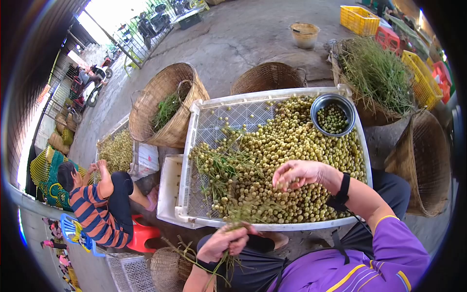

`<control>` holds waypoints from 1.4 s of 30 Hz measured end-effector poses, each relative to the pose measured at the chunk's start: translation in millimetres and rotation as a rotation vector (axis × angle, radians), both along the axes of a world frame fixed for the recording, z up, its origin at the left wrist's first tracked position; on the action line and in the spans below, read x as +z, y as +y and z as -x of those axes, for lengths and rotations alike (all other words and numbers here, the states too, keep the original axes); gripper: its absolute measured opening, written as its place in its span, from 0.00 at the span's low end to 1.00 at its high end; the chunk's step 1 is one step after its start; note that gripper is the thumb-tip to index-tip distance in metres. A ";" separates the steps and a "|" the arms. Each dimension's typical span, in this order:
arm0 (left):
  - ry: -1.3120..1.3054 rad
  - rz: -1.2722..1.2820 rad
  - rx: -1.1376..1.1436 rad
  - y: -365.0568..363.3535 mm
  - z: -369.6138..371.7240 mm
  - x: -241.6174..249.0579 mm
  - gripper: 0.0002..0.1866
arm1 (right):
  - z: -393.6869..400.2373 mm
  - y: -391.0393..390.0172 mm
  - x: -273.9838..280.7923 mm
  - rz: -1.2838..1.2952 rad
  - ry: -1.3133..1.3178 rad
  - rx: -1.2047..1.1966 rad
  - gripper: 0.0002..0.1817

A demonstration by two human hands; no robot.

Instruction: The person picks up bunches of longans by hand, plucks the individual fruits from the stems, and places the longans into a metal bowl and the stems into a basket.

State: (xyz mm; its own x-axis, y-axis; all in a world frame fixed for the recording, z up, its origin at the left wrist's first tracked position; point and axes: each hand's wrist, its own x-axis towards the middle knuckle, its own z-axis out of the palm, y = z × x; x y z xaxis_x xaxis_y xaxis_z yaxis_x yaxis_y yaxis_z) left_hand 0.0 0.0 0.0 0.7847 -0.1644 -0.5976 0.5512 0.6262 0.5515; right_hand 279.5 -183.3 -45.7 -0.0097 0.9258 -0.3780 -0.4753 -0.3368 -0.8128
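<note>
gripping a stem bunch [228,228], left hand [221,243]; right hand [296,174] pinches fruit [292,146].

A bunch of green stems [228,253] is gripped by the left hand [221,243] at lower centre. Yellow-green fruits [292,146] in the white tray [194,126] are touched by the right hand [299,173].

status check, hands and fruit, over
Left hand gripping stems. Right hand picking over fruit in tray. Bowl on tray, nothing blocking.
</note>
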 end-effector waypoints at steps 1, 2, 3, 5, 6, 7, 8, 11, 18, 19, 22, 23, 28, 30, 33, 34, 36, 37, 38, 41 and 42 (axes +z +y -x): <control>-0.004 0.008 -0.002 -2.1 -1.6 -1.3 0.09 | -1.2 -2.8 0.9 0.008 -0.004 -0.002 0.14; 0.021 -0.028 0.159 0.2 -5.0 3.6 0.08 | -8.7 -2.9 4.4 0.041 -0.197 -0.050 0.14; 0.024 -0.053 0.225 30.4 0.9 1.9 0.07 | -8.5 13.4 -1.2 0.030 -0.359 -0.106 0.14; 0.096 -0.307 0.323 50.2 -6.9 -4.7 0.07 | -19.0 16.0 -13.0 0.079 -0.895 -0.198 0.14; 0.004 -0.337 0.311 64.3 -7.0 -18.5 0.07 | -21.4 15.8 -6.5 0.199 -1.127 -0.150 0.13; 0.015 -0.442 0.335 72.3 -11.2 -18.7 0.07 | -20.5 20.0 -14.5 0.269 -1.296 -0.156 0.12; 0.009 -0.493 0.351 80.1 -14.8 -21.0 0.07 | -19.4 21.7 -20.0 0.274 -1.421 -0.160 0.11; 0.054 -0.635 0.389 103.8 -24.3 -34.4 0.06 | -15.7 25.8 -24.6 0.312 -1.590 -0.104 0.09; 0.243 -0.853 0.473 147.7 -31.8 -92.4 0.07 | 36.0 77.9 -15.4 0.290 -1.659 -0.032 0.22; 0.329 -0.896 0.426 147.8 -34.4 -97.1 0.09 | 45.2 89.3 -21.6 0.253 -1.705 -0.026 0.27; 0.321 -0.784 0.446 145.6 -39.4 -114.4 0.11 | 64.6 113.2 -46.5 0.267 -1.672 0.008 0.48; 0.341 -0.713 0.448 145.3 -43.3 -119.2 0.11 | 70.2 117.9 -52.5 0.279 -1.678 0.003 0.51; 0.395 -0.685 0.479 131.4 -59.9 -126.6 0.08 | 78.4 127.0 -80.4 0.224 -1.681 -0.067 0.44; 0.442 -0.603 0.504 126.4 -63.8 -127.6 0.05 | 73.0 128.7 -85.4 0.188 -1.601 -0.153 0.33; 0.331 -0.295 0.532 126.3 -69.0 -142.1 0.05 | 64.8 129.0 -79.9 0.139 -1.341 -0.146 0.25; 0.335 -0.261 0.550 121.9 -72.4 -141.6 0.03 | 67.0 126.2 -77.2 0.080 -1.307 -0.252 0.23; 0.271 -0.145 0.526 111.9 -77.2 -141.5 0.02 | 66.0 120.7 -70.6 0.068 -1.181 -0.263 0.23; 0.211 -0.032 0.500 106.7 -79.6 -141.3 0.02 | 65.5 117.7 -66.6 0.055 -1.050 -0.272 0.24; 0.229 -0.061 0.510 99.9 -83.1 -142.2 0.03 | 64.1 113.5 -62.6 0.054 -1.055 -0.274 0.24; 0.164 -0.213 0.516 64.4 -90.3 -106.6 0.06 | 56.2 94.2 -52.0 0.011 -0.590 -0.336 0.21; 0.147 -0.232 0.512 53.6 -91.3 -100.8 0.06 | 53.3 90.6 -68.4 -0.086 -0.608 -0.395 0.20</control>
State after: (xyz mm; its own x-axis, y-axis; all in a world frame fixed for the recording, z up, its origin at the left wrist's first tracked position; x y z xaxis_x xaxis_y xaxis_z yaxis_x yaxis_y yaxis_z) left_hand 91.3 53.6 -100.8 0.6357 0.3623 -0.6816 0.2916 0.7049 0.6466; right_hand 226.2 -92.7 -114.1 0.5197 0.8435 -0.1359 -0.0045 -0.1564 -0.9877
